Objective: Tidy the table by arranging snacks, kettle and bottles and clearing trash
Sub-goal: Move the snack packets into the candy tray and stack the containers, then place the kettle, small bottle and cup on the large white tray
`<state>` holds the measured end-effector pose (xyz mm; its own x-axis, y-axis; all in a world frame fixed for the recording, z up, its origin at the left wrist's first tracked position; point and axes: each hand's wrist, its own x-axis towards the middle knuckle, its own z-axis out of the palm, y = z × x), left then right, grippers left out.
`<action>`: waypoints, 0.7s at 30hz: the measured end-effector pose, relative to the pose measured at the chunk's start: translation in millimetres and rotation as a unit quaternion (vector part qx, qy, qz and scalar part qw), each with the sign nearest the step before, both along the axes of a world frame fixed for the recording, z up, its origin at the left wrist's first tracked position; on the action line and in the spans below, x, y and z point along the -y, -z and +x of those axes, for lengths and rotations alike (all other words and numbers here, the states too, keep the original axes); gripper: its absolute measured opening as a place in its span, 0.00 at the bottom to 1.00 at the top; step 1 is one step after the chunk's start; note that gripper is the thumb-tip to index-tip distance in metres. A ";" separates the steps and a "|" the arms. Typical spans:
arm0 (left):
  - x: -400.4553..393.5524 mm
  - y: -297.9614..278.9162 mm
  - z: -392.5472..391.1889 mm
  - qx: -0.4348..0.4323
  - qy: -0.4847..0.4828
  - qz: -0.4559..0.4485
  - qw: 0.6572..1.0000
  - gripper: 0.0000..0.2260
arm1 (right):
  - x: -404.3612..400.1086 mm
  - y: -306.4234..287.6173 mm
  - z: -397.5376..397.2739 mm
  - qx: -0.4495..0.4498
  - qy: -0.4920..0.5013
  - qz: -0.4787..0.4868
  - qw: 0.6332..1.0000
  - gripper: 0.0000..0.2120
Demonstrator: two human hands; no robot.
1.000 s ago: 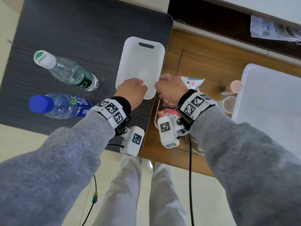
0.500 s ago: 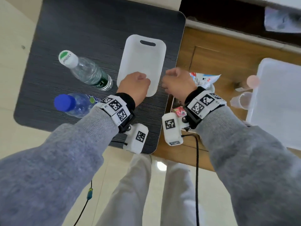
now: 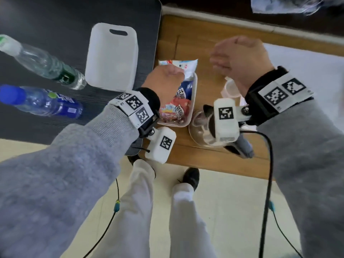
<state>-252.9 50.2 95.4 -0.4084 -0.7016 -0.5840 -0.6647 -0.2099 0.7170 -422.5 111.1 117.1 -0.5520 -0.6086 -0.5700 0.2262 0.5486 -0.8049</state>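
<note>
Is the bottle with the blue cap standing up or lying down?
Standing up: the clear plastic bottle with the blue cap rests on its base on the dark table, cap nearest the camera.

Bright even light, soft shadows, motion blur, wide-angle bending at edges

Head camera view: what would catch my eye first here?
Probably the two hands in mid-frame, wrists strapped with black-and-white square-patterned bands: the left hand over a white tray of colourful snack packets, the right hand above the brown wooden table. Left, two clear plastic bottles on a dark table.
</note>
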 end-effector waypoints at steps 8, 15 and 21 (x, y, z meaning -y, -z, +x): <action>1.5 13.6 -48.4 0.026 -0.009 0.060 0.998 0.11 | -53.3 17.9 -75.0 0.026 -0.019 0.088 0.996 0.06; 8.3 20.3 -86.6 0.034 -0.053 0.116 0.991 0.15 | -84.1 60.2 -107.1 0.054 -0.093 0.159 0.981 0.04; 5.4 20.2 -136.4 0.015 -0.067 0.106 0.992 0.14 | -98.2 73.1 -150.5 0.050 -0.140 0.199 0.969 0.16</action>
